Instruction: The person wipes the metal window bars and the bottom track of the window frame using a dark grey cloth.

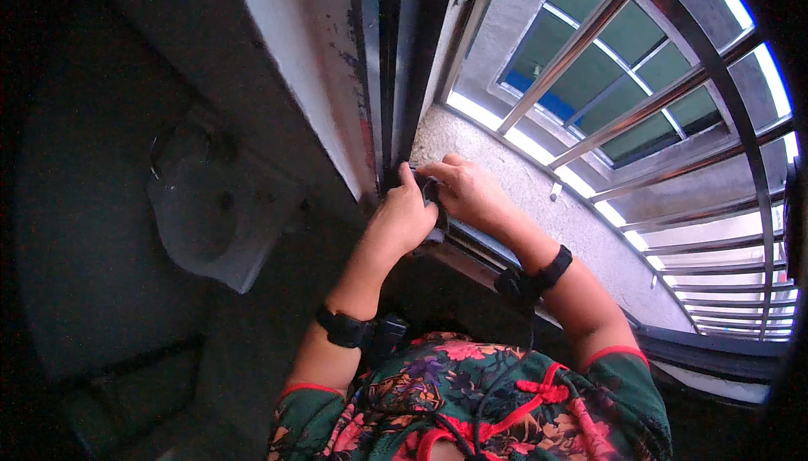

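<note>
My left hand and my right hand meet at the bottom corner of the window opening, beside the dark upright window frame. Between them is a small dark thing, mostly covered by the fingers, so its kind cannot be made out. The left fingers are curled around it, with the thumb pointing up along the frame. From the right side, the right hand pinches at its upper part with bent fingers. Below the hands runs the lower window track.
Metal security bars curve along the right, outside a rough pale ledge. Another building's window shows beyond them. A washbasin stands in the dim room at left, past the pale wall edge.
</note>
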`<state>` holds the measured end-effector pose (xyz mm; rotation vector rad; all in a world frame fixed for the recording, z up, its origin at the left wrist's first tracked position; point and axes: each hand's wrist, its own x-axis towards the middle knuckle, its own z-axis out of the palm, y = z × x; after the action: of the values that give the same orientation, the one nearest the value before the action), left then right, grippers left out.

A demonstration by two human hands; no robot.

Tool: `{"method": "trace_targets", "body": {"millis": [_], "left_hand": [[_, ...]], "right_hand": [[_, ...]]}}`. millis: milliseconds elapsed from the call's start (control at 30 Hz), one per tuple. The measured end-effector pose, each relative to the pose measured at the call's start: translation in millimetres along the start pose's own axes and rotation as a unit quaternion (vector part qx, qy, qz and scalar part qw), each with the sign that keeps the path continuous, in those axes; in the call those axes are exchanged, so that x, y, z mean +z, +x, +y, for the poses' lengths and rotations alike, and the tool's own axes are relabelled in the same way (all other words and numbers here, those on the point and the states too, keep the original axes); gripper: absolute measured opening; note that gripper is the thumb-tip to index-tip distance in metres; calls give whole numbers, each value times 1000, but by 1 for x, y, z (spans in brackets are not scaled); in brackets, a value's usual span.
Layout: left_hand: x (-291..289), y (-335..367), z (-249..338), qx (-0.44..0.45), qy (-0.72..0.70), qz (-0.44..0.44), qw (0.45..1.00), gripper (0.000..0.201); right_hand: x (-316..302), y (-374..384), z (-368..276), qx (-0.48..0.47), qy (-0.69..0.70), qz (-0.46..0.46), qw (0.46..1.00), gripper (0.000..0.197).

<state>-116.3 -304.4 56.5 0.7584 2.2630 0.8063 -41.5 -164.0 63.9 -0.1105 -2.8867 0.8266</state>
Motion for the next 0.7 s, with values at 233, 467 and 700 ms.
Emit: {"method": "trace_targets", "body": {"millis": [233, 467, 700], "left_hand": [[8, -7, -25, 82, -89, 61, 991, 80], [5, -28, -30, 69, -109, 121, 984, 67], [-3, -21, -33, 120, -74, 96, 985, 59]], "right_hand": [[11, 16, -14, 68, -51, -24, 996, 29], [39, 21, -13, 109, -30, 109, 988, 15], [44, 27, -20, 130, -12, 160, 978, 18]]}}
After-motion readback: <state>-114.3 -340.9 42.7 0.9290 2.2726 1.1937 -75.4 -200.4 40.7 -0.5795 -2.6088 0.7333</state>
